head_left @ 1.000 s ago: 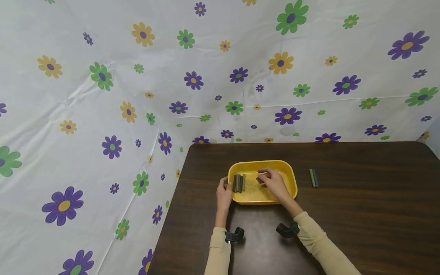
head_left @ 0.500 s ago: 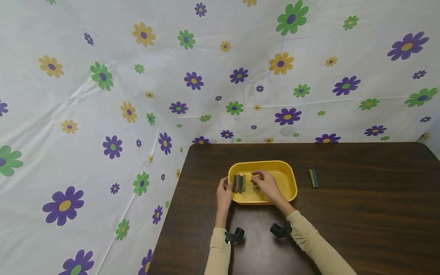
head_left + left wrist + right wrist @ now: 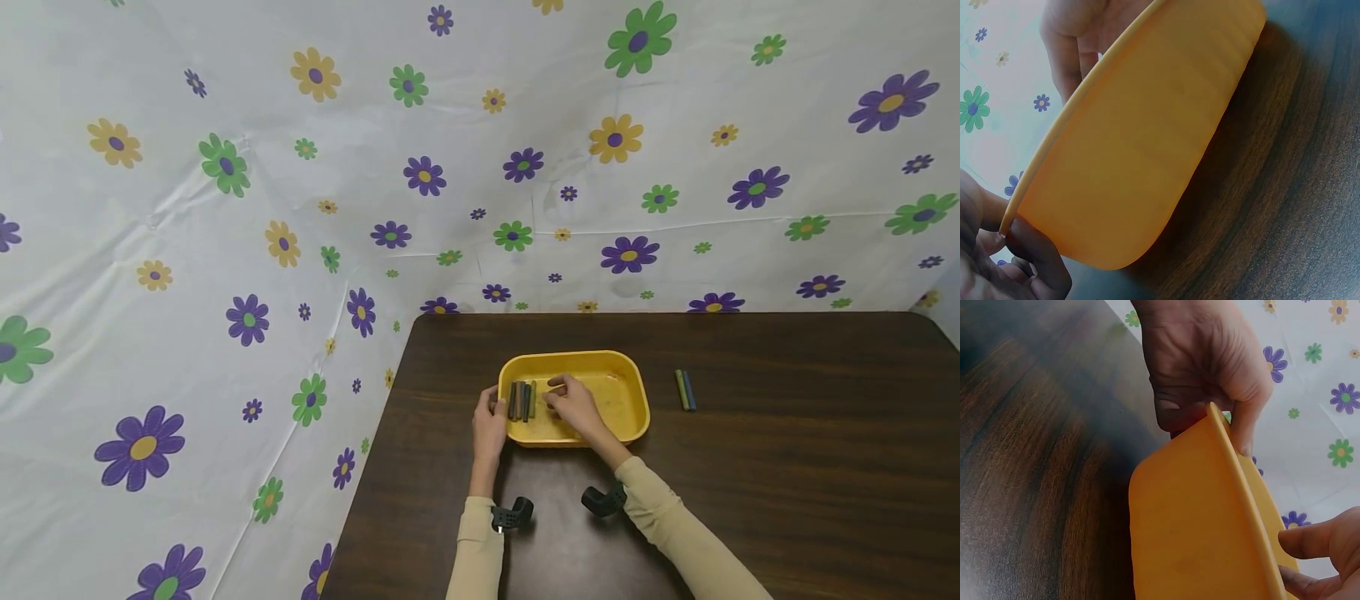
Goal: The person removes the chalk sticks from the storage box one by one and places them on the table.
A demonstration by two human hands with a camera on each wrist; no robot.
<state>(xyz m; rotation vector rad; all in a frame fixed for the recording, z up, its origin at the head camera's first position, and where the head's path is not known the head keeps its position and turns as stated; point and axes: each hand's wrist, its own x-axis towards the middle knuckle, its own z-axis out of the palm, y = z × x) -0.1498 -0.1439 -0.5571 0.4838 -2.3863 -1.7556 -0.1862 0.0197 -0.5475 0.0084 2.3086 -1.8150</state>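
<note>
A yellow plastic tray point(image 3: 618, 393) sits on the dark table. My left hand point(image 3: 489, 427) grips its left end; in the left wrist view, the thumb and fingers point(image 3: 1038, 250) pinch the rim at a corner. Several dark, brown and olive crayon-like sticks point(image 3: 522, 401) lie side by side inside, near that end. My right hand point(image 3: 576, 408) reaches over the front rim into the tray, fingers bent, just right of the sticks. In the right wrist view its thumb point(image 3: 1304, 540) and a finger stand apart, their tips partly behind the rim, so anything between them is hidden.
On the wood table point(image 3: 795, 433), right of the tray, a green stick point(image 3: 681, 390) and a blue stick point(image 3: 690, 391) lie together. A white flower-printed sheet point(image 3: 450, 108) hangs behind and to the left.
My right hand has moved left inside the tray, from its middle toward the row of sticks. My left hand keeps its grip, and the tray has stayed in place.
</note>
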